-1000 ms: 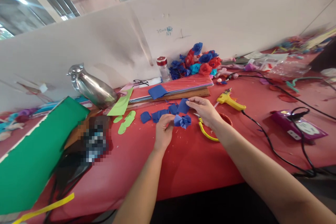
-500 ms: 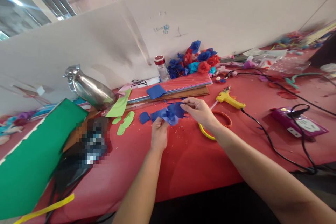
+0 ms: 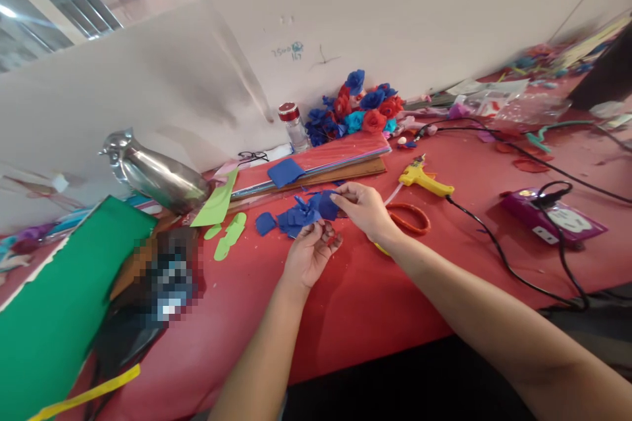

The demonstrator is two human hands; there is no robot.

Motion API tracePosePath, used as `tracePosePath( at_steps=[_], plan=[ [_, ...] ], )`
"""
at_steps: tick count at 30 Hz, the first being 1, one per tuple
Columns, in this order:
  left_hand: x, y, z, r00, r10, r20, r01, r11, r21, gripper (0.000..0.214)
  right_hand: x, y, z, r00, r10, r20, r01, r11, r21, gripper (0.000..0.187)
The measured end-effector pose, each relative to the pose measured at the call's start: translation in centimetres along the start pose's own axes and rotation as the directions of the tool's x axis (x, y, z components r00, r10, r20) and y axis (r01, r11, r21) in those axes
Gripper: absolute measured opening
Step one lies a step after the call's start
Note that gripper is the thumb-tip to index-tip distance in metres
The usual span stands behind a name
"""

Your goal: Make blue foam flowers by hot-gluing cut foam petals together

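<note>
Both of my hands meet over the middle of the red table [image 3: 375,302]. My left hand [image 3: 309,253] pinches the base of a small blue paper flower [image 3: 302,216] with its fingers curled. My right hand [image 3: 364,209] pinches a blue petal piece [image 3: 328,204] and holds it against the flower's right side. Loose blue paper squares [image 3: 265,223] lie on the table just left of the flower.
A yellow glue gun [image 3: 423,177] with a black cord lies to the right, near scissors with orange and yellow handles [image 3: 409,218] and a purple power strip [image 3: 553,220]. Finished paper flowers [image 3: 363,110], a jar [image 3: 292,126], stacked sheets [image 3: 340,156], a steel jug [image 3: 158,174] and green paper [image 3: 59,296] stand around.
The right hand brought a blue petal from the table to the flower in the left hand. The left hand has turned palm up, and the view has shifted slightly.
</note>
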State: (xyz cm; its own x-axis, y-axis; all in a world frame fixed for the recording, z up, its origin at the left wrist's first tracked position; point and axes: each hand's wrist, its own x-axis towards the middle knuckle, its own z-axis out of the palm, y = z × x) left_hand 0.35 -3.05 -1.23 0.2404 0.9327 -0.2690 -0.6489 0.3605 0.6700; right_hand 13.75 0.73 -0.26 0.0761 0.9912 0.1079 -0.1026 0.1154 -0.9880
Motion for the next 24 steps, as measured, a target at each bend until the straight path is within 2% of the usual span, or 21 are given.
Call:
tracePosePath(
  at_steps=[6, 12, 24],
  plan=[
    [0.36, -0.49, -0.44, 0.999, -0.006, -0.053, 0.006, 1.0, -0.002, 0.012, -0.26, -0.23, 0.18, 1.0, -0.012, 0.009, 0.012, 0.997, -0.071, 0.015],
    [0.75, -0.77, -0.63, 0.996, 0.049, -0.069, -0.048, 0.999, 0.013, 0.014, -0.56, -0.4, 0.28, 0.999, -0.031, 0.036, 0.035, 0.994, -0.103, 0.014],
    [0.54, -0.48, 0.12, 0.988, 0.059, -0.142, -0.059, 0.998, 0.008, 0.013, -1.0, -0.72, 0.78, 0.993, -0.009, 0.115, 0.001, 0.998, 0.069, 0.02]
  ],
)
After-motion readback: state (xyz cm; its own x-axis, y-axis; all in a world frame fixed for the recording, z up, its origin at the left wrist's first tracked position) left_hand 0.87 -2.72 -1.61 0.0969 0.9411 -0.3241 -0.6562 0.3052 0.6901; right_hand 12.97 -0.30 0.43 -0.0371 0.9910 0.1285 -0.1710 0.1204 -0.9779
